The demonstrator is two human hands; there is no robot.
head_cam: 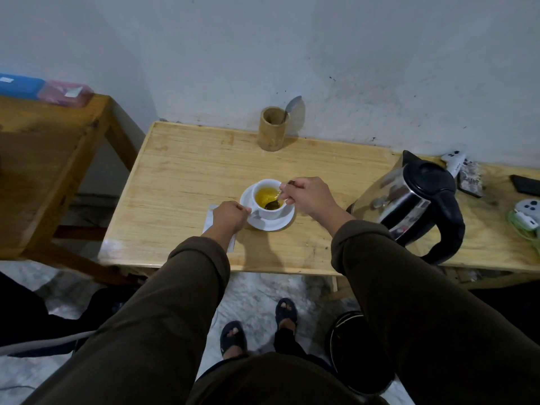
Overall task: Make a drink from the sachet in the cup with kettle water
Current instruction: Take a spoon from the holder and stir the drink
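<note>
A white cup (270,213) holding yellow liquid stands on a white saucer (287,222) in the middle of the light wooden table (190,171). My left hand (230,216) pinches the cup's handle at its left side. My right hand (306,197) holds a spoon (276,201) whose bowl dips into the liquid. A pale flat sachet (211,219) lies on the table, mostly hidden under my left wrist. The steel kettle (409,200) with black lid and handle stands to the right of the cup.
A bamboo holder (272,129) with another spoon stands by the back wall. Controllers, a phone and cables lie at the far right (523,211). A darker wooden table (49,159) with plastic boxes is to the left. A black bin (353,346) sits on the floor.
</note>
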